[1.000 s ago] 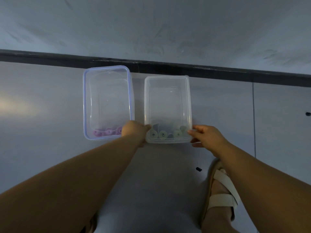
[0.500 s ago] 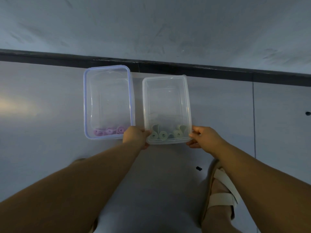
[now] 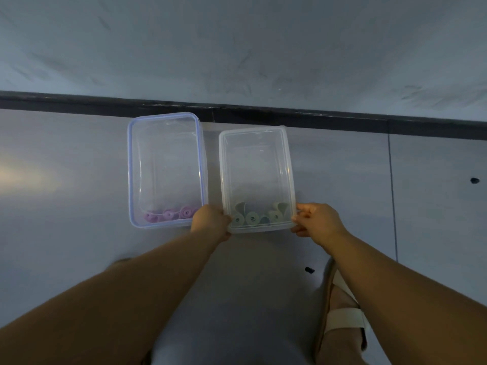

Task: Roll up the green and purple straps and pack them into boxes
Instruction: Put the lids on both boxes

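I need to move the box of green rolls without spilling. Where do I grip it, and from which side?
Likely its rim at the two near corners, from either long side, where the left hand and right hand hold the clear box now: the lip juts out, and the green rolls weigh that end.

Both arms stretch fwd; L hand [image 3: 210,219] & R hand [image 3: 316,222] pinch near corners of one box [image 3: 253,130], fingers curled.

No legible text, no labels — none
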Demonstrator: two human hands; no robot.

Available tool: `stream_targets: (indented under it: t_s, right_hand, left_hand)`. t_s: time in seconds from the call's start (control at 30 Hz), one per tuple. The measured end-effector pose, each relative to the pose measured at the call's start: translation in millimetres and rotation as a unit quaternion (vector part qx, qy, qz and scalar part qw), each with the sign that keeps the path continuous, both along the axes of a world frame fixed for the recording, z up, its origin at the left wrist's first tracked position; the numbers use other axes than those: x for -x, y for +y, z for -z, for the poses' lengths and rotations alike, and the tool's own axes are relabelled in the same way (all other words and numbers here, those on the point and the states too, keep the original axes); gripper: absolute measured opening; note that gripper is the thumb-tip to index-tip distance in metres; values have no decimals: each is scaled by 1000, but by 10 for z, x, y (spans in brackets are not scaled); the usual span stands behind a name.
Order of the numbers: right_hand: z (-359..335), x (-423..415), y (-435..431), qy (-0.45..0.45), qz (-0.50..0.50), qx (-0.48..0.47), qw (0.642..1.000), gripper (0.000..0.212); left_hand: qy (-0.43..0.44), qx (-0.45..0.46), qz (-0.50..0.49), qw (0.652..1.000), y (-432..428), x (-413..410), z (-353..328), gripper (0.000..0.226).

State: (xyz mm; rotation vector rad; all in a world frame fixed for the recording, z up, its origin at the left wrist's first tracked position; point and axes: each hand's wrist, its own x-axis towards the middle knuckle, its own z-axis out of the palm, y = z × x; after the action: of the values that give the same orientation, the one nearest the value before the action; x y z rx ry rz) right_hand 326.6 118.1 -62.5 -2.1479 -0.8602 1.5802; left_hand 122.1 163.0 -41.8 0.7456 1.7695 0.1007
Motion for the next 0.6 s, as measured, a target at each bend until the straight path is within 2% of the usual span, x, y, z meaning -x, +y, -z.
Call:
stream_targets:
  t_s: [0.07,0.13,0.23,0.3,0.33,0.4,0.5,0.6]
  right_hand:
    - [3,-3,-4,-7,-6,-3,1000,39]
    - [-2,1,8,-15,-16,1,1000,39]
    - [-1,-17,78,-50,-67,25,996,36]
    - [-10,-37,150,-77,-123,47,988,40]
    - [-17,-33,193,-80,-131,48,987,42]
    - [-12,-4,288,-87,-98,26,991,43]
    - [62,52,413,-100,-23,-32,994,35]
    - [114,75,452,-45,81,-35,995,34]
  left_hand:
    - [2,-4,-8,1000,-22,29,68,25]
    - [9,-11,3,1000,-38,23,57,9]
    - [34,-14,22,999,-28,35,99,19]
    - [41,-14,45,998,28,9,69,9]
    - [45,-11,51,998,65,-18,54,14]
    - [54,-28,51,997,172,-48,73,29]
    - [70,-86,40,993,299,-65,120,28]
    - [53,-103,-8,993,321,-53,153,25]
